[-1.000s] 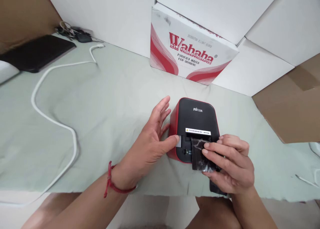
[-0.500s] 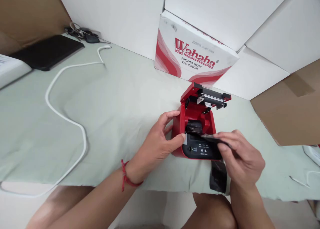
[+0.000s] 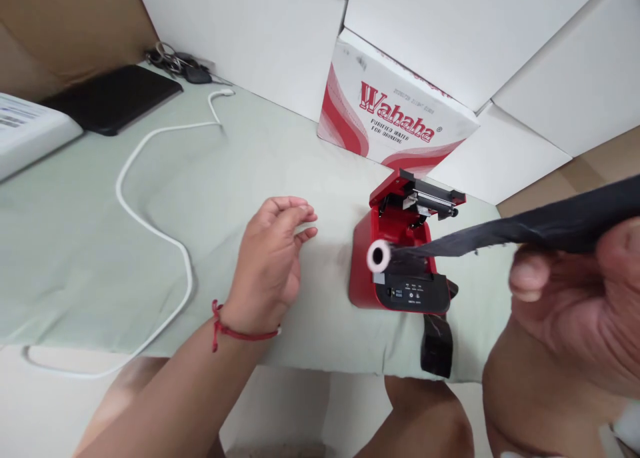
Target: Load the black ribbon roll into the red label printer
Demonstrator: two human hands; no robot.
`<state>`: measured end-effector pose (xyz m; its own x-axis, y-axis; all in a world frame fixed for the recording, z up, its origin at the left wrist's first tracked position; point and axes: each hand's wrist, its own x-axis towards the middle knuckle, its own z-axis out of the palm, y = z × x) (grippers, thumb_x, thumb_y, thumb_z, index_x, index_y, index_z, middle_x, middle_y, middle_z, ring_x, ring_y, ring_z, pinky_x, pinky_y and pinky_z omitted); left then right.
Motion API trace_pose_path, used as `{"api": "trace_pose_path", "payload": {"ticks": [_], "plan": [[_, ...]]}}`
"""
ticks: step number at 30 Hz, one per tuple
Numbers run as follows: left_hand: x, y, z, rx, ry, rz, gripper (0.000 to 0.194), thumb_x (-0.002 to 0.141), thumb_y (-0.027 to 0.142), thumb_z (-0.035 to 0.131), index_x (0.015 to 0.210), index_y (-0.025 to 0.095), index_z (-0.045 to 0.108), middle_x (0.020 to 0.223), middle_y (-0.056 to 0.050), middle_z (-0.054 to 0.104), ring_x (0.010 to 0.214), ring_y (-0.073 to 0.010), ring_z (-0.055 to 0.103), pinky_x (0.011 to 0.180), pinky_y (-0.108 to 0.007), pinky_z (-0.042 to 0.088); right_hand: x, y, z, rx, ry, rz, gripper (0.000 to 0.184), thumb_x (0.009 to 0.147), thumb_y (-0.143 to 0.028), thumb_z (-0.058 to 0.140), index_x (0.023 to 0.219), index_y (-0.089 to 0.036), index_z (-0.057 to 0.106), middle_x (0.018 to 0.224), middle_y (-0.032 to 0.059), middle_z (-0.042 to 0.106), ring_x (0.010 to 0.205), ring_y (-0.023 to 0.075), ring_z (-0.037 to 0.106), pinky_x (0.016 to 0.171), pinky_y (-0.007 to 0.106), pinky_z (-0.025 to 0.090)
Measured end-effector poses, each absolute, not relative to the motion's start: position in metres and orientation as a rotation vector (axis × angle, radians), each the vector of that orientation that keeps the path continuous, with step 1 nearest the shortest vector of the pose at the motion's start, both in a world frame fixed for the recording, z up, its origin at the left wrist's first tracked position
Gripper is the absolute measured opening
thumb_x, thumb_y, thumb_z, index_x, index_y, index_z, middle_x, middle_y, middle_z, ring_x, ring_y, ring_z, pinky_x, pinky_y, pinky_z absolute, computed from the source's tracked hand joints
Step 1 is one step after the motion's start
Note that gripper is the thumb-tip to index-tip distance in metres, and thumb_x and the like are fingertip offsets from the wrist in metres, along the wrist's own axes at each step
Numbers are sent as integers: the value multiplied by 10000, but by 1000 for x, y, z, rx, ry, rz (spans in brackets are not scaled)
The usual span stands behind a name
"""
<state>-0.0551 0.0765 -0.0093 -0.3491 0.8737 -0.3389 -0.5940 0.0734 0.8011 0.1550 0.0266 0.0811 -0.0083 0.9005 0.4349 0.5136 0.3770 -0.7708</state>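
Black film strip, thin and creased, runs lengthwise from a pale, hollow-ended roll over the open, red, box-shaped machine toward the upper right, where the right hand grips it with bent fingers. The left hand, half curled, holds nothing above wrinkled green cloth.
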Motion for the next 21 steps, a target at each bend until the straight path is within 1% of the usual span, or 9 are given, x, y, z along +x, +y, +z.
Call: {"api": "trace_pose_path", "payload": {"ticks": [4,6,9,12,15,17,18,19,21], "plan": [[-68,80,-4,238,1151,1760,125,770,146,737,748,211,633,912,-5,637,868,-139,631,702,-243,499,134,47,87,-1223,-1744,586,459,872,-663,871,1042,-239,829,719,-3,775,733,232,834,587,310,710],[-72,82,-1,202,1172,1828,133,778,112,689,734,219,622,905,-11,625,857,-144,629,686,-248,499,124,56,90,-1190,-1793,632,400,924,-632,836,1026,-245,833,751,-2,796,747,219,838,608,297,717],[-75,82,1,197,1219,1878,148,781,115,667,729,234,594,897,-20,626,875,-165,631,687,-265,513,114,62,88,-1135,-1851,635,280,1039,-510,744,998,-250,841,841,3,841,757,184,839,662,269,722],[-75,81,1,245,1245,1909,147,788,149,678,748,244,573,905,-22,632,913,-186,641,733,-296,539,116,59,78,-1085,-1937,631,204,1092,-365,682,1098,-254,852,979,17,882,816,172,854,747,262,729],[-74,78,1,303,1256,1911,144,816,170,677,763,256,575,911,-19,635,949,-193,647,775,-307,545,126,49,68,-953,-2195,625,214,1085,-231,661,1209,-232,835,1172,48,885,1005,187,867,915,286,725],[-72,76,2,331,1251,1884,141,833,171,673,767,264,590,920,-9,636,961,-185,646,792,-300,537,137,36,67,-822,-2413,582,259,1082,-199,645,1284,-214,808,1332,74,843,1173,194,836,1019,295,696],[-72,75,2,345,1245,1865,136,834,171,672,768,265,600,921,-3,635,957,-179,644,797,-296,529,144,28,68,-780,-2495,552,283,1086,-210,641,1328,-213,788,1396,84,815,1207,193,825,1021,290,692],[-71,74,3,364,1238,1842,128,828,172,676,767,263,609,915,2,633,945,-173,640,797,-293,519,153,18,69,-772,-2547,523,305,1088,-232,644,1366,-223,771,1429,90,797,1191,193,831,983,282,701],[-67,73,3,436,1226,1779,103,797,180,688,758,252,625,883,10,630,902,-166,627,781,-292,498,177,0,72,-887,-2523,447,310,1081,-276,660,1370,-273,773,1363,77,831,1054,200,863,851,292,723]]}}
